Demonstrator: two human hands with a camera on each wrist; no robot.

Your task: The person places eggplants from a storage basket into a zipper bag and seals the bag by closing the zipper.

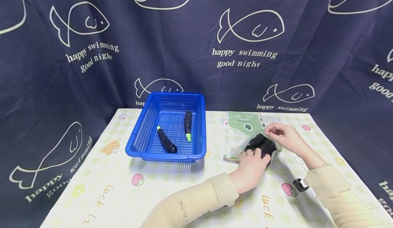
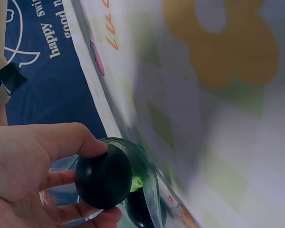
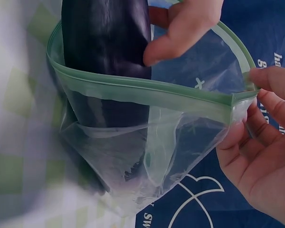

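Note:
My left hand (image 1: 251,169) grips a dark purple eggplant (image 3: 104,42) by its rounded end, thumb on one side and fingers on the other. The eggplant stands partly inside a clear zip bag (image 3: 147,88) with a green-edged mouth. At the bag's corner, my right hand (image 3: 263,142) pinches the rim, and the mouth gapes open. Beside the held eggplant, the left wrist view shows a green stem (image 2: 137,182) and another dark, glossy body (image 2: 138,209) within the bag. Where the held eggplant's lower tip ends is hard to make out through the plastic.
A blue plastic basket (image 1: 131,149) stands on the left of the table, with two small dark eggplants with green ends, one at front (image 1: 167,142) and one at right (image 1: 188,121). A green cartoon print (image 1: 244,123) lies behind the hands. Dark curtains (image 1: 190,50) surround the table.

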